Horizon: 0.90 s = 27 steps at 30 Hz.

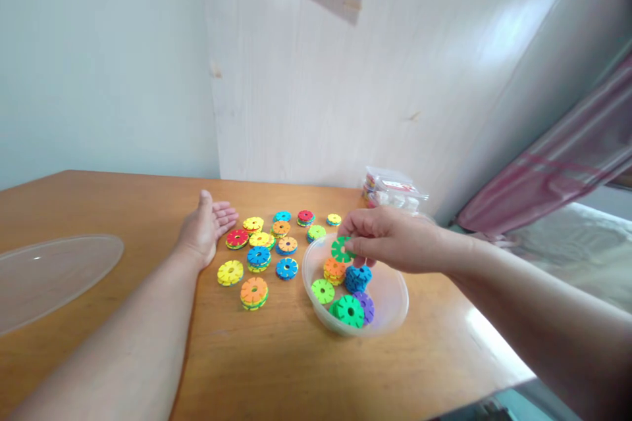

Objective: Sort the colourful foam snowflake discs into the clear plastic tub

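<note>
Green notched disc (341, 249): pinched between thumb and fingers of your right hand (378, 237), held over the far left part of the bowl's opening. Hand's nearly closed on it, just that one disc visible. Clear bowl (392, 299) sits under and just nearer you than that hand; in it, below your fingers, orange discs (334, 268), blue discs (357, 278), a lime disc (322, 291), green discs (350, 311) and a purple disc (365, 306). Your left hand (210, 227) is wide open, fingers straight, holding nothing, just left of a red-topped stack (237, 239). More mixed-colour stacks (some partly overlapping in view) fill the space between your hands. Clear lid (59, 276) lies left of your left hand; plastic package (392, 189) beyond your right; wooden table (257, 368) underneath.
</note>
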{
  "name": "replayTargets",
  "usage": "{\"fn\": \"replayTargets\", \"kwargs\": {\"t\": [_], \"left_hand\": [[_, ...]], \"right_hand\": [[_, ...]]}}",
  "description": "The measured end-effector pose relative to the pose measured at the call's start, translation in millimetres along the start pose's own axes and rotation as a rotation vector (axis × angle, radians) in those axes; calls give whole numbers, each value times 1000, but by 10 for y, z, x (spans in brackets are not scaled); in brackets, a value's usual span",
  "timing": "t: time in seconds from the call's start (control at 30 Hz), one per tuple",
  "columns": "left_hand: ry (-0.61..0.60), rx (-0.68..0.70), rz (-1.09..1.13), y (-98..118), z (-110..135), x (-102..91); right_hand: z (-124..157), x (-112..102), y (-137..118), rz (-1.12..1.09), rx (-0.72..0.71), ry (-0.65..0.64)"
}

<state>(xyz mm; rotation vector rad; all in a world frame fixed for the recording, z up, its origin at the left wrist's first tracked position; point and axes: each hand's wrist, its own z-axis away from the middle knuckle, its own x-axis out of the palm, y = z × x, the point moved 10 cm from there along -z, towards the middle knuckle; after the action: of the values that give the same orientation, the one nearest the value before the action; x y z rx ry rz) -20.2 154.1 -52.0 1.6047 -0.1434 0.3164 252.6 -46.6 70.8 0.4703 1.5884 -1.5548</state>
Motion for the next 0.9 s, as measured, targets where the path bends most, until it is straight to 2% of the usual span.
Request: {"fn": "replayTargets", "kwargs": {"t": [0.13, 0.33, 0.57, 0.9], "left_hand": [[12, -13, -5, 32, 28, 14], [15, -24, -3, 68, 63, 31], [9, -18, 2, 63, 53, 24], [-6, -14, -3, 45, 33, 23]], "right_hand": [[53, 15, 94, 6, -9, 29], [93, 228, 204, -82, 19, -87], [182, 358, 246, -103, 49, -145], [198, 507, 234, -97, -10, -204]]}}
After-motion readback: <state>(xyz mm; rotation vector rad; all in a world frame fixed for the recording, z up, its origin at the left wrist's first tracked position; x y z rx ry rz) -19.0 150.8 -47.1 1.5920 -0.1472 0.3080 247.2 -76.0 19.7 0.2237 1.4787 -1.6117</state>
